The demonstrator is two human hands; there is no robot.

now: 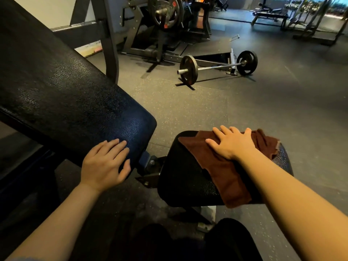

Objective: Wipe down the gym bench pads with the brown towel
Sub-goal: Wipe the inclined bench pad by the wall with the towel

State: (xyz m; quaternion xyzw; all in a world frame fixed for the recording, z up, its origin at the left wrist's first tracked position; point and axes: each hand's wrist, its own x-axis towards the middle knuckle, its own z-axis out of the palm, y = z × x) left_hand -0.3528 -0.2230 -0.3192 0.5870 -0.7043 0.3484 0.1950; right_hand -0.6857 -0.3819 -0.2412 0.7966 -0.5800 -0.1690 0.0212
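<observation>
On the seat pad (180,185) of the bench, at lower right, I see the brown towel (222,166) spread across the top, one end hanging over the near edge. My right hand (232,143) presses flat on the towel, fingers (219,133) straight and spread wide. My left hand (105,164) rests on the lower end of the tilted back pad (62,95), fingers extended and slightly apart, holding nothing. Beyond, a barbell (216,66) lies on the floor (244,110).

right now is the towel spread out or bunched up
Mostly spread: the towel lies flat over the seat pad under the flat right hand, one end hanging off.
</observation>
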